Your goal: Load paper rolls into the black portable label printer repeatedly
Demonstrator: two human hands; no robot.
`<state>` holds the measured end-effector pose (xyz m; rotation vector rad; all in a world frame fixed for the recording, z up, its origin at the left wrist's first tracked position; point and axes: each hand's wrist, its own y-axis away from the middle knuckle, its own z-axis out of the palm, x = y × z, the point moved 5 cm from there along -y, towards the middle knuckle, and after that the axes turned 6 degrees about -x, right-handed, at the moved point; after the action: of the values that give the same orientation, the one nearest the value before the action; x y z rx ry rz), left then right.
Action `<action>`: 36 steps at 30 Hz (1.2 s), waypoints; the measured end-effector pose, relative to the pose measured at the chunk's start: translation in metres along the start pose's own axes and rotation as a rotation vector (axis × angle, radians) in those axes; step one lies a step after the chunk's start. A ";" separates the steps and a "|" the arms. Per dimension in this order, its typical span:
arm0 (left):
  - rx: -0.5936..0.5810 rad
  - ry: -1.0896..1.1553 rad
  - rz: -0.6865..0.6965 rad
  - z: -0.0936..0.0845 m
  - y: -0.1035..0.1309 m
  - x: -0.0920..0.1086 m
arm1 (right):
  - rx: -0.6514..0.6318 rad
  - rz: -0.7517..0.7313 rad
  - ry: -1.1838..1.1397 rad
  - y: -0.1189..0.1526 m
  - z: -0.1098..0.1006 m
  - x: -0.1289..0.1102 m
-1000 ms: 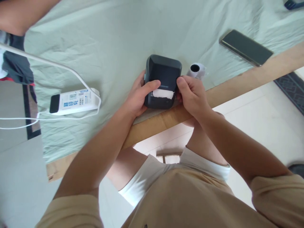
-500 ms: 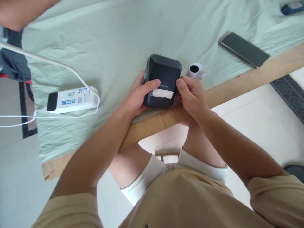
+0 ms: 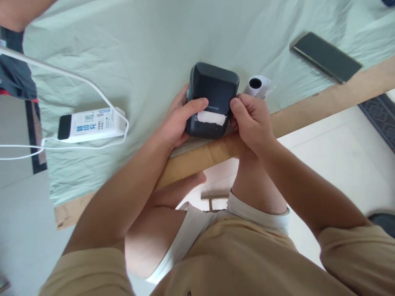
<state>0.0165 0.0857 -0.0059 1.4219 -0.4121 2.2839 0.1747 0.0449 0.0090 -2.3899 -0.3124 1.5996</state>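
A small black printer [image 3: 214, 88] stands near the table's front edge, with a torn white paper strip [image 3: 211, 118] showing at its slot. My left hand [image 3: 182, 119] grips its left side, the thumb lying on the top face. My right hand [image 3: 251, 117] is closed at the printer's right side, thumb and bent forefinger pressed against its edge. Just behind my right hand is a white paper roll [image 3: 258, 85] with a dark core, its lower part hidden by that hand.
A black phone [image 3: 326, 57] lies at the right. On the left, a white power bank [image 3: 92, 124] has a white cable [image 3: 68, 75] looped round it. Another person's arm [image 3: 23, 12] reaches in at the top left. The wooden table edge [image 3: 197, 162] runs in front.
The view has shifted slightly, and my left leg has moved outward, with a foot now showing under the table. Both hands keep nearly the same hold at the printer.
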 end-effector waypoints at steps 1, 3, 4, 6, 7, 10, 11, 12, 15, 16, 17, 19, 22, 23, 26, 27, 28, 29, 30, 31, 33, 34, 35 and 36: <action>0.004 -0.011 -0.004 0.001 0.000 0.000 | -0.008 0.004 -0.005 0.000 0.000 0.001; 0.012 -0.011 -0.008 0.003 0.000 0.000 | -0.020 0.014 -0.019 0.000 0.001 0.002; 0.012 0.003 -0.005 0.005 0.001 0.000 | -0.023 0.020 -0.025 0.000 0.001 0.003; 0.008 0.045 0.013 0.009 0.001 0.003 | -0.015 0.022 -0.025 0.000 0.000 0.005; 0.005 0.061 0.024 0.011 0.002 0.004 | -0.008 0.020 -0.017 0.000 0.000 0.006; -0.008 0.082 0.038 0.014 0.001 0.005 | -0.005 0.012 0.011 -0.001 -0.001 0.007; -0.014 0.082 0.040 0.014 0.001 0.005 | -0.006 0.011 0.017 -0.002 -0.001 0.007; -0.021 0.079 0.043 0.014 0.000 0.005 | -0.006 0.010 0.019 -0.002 0.000 0.007; -0.033 0.071 0.046 0.015 -0.001 0.004 | -0.003 0.002 0.020 -0.004 0.000 0.009; -0.036 0.071 0.044 0.015 -0.001 0.003 | -0.001 0.002 0.018 -0.005 -0.001 0.010; -0.031 0.074 0.046 0.015 0.000 0.003 | -0.004 0.004 0.015 -0.006 -0.001 0.011; -0.036 0.073 0.051 0.016 0.000 0.004 | -0.009 0.010 0.018 -0.009 -0.001 0.015; -0.067 0.056 0.070 0.018 -0.001 0.005 | -0.042 0.016 0.043 -0.013 -0.001 0.022; -0.065 0.049 0.077 0.017 -0.001 0.005 | -0.051 0.015 0.050 -0.014 -0.001 0.024; 0.000 0.018 0.078 0.015 -0.003 0.005 | -0.063 -0.001 0.050 -0.013 0.000 0.023; 0.018 0.000 0.059 0.015 -0.004 0.003 | -0.070 -0.006 0.048 -0.013 0.000 0.022; 0.033 -0.010 0.053 0.015 -0.005 0.002 | -0.077 -0.011 0.040 -0.011 0.000 0.020; 0.066 -0.022 0.068 0.015 -0.005 0.003 | -0.080 -0.016 0.026 -0.010 0.001 0.018; 0.087 -0.047 0.067 0.015 -0.005 0.003 | -0.079 -0.021 0.007 -0.009 0.001 0.016; 0.103 -0.063 0.075 0.016 -0.005 0.003 | -0.077 -0.023 -0.014 -0.007 0.001 0.014; 0.096 -0.066 0.084 0.018 -0.005 0.004 | -0.070 -0.028 -0.043 -0.006 0.000 0.011; 0.078 -0.050 0.079 0.019 -0.005 0.004 | -0.076 -0.027 -0.044 -0.006 0.001 0.011; 0.063 -0.030 0.080 0.019 -0.005 0.004 | -0.088 -0.024 -0.041 -0.006 0.001 0.010; 0.064 -0.012 0.093 0.019 -0.005 0.005 | -0.097 -0.024 -0.045 -0.006 0.002 0.010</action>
<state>0.0322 0.0824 0.0067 1.4772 -0.4206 2.3833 0.1768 0.0541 0.0016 -2.4135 -0.4355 1.6659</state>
